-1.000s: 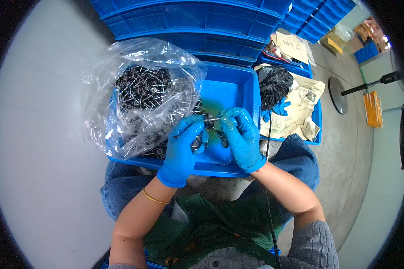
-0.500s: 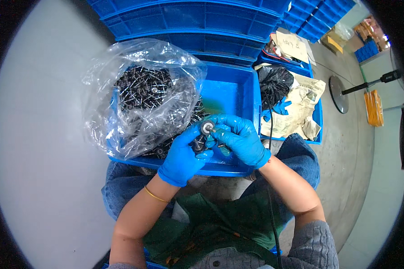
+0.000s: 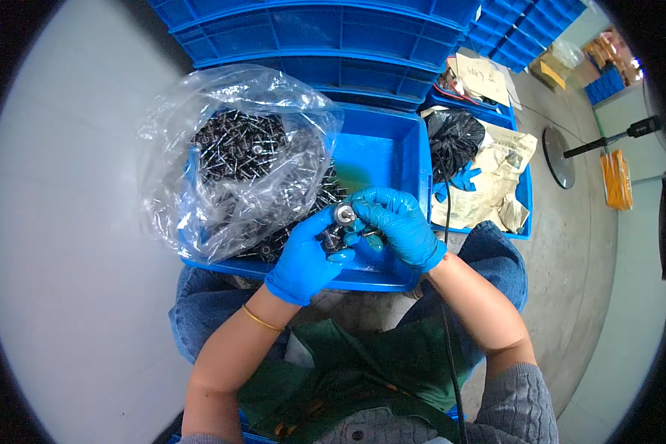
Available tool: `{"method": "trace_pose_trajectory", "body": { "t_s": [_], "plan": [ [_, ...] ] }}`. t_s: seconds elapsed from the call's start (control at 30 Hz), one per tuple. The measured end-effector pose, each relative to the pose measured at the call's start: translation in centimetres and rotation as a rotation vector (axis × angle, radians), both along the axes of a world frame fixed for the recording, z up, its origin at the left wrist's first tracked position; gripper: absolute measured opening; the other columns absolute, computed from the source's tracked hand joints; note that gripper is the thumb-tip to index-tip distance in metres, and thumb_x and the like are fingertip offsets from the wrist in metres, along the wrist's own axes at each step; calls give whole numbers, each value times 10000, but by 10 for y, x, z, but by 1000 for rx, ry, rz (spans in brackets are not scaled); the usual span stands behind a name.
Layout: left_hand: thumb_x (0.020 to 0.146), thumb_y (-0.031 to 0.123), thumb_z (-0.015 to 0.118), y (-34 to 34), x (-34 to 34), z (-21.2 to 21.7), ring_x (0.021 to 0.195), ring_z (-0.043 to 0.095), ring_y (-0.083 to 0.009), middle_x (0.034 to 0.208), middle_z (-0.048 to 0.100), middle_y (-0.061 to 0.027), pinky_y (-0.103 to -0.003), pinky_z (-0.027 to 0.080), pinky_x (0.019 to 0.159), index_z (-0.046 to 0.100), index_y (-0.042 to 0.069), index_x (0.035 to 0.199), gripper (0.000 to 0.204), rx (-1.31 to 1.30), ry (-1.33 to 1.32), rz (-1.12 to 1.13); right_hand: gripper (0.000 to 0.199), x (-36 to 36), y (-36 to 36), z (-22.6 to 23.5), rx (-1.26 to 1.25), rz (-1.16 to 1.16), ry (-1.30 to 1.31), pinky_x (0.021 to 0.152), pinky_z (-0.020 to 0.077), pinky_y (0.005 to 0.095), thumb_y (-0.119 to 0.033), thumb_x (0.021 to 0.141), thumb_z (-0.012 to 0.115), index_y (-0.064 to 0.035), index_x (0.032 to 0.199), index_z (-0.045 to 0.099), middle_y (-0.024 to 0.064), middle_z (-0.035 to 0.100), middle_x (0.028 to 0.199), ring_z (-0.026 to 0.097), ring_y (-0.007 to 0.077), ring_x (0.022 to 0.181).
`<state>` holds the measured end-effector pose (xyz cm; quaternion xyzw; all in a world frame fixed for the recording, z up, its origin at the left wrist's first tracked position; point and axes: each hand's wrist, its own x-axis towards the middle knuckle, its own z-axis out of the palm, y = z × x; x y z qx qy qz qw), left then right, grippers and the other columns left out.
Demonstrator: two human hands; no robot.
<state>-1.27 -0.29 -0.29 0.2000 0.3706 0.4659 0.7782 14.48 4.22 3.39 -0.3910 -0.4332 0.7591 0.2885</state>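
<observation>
Both my hands wear blue gloves and meet over the front of a blue plastic tray [image 3: 389,277]. My left hand [image 3: 303,259] is closed on a small metal part with a round, silvery end [image 3: 344,214], gripped between thumb and forefinger. Other dark metal parts [image 3: 334,238] show in the same palm. My right hand [image 3: 401,231] is right beside it, its fingers bent and bunched near the round end. What those fingers hold is hard to make out. A clear plastic bag [image 3: 172,211] full of similar dark parts with thin shiny pins [image 3: 237,144] lies in the tray's left side.
Stacked blue crates [image 3: 311,33] rise behind the tray. To the right, another blue bin holds a black plastic bag [image 3: 451,140], brown paper [image 3: 499,170] and a blue glove [image 3: 462,179]. A black cable [image 3: 449,348] hangs past my right arm. A round stand base [image 3: 559,157] is farther right.
My right fingertips have drawn back slightly from the round end, uncovering more of it. The left hand has shifted a little to the right, still gripping the part.
</observation>
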Motion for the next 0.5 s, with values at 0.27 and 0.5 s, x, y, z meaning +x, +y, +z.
{"method": "trace_pose_trajectory", "body": {
  "t_s": [0.27, 0.5],
  "plan": [
    [708, -12, 547, -3, 2, 0, 835, 537, -145, 958, 544, -70, -279, 458, 724, 437, 3, 1101, 408, 586, 624, -39, 226, -3, -7, -1, 139, 11, 32, 432, 351, 169, -150, 812, 504, -31, 1003, 525, 23, 562, 716, 469, 43, 525],
    [777, 145, 536, 26, -38, 18, 699, 517, -110, 811, 544, -35, -206, 442, 563, 508, 37, 973, 226, 22, -174, 179, 220, -6, 16, -16, -343, -223, 315, 396, 333, 187, -275, 784, 539, -78, 882, 543, 2, 536, 672, 486, 77, 520]
  ]
}}
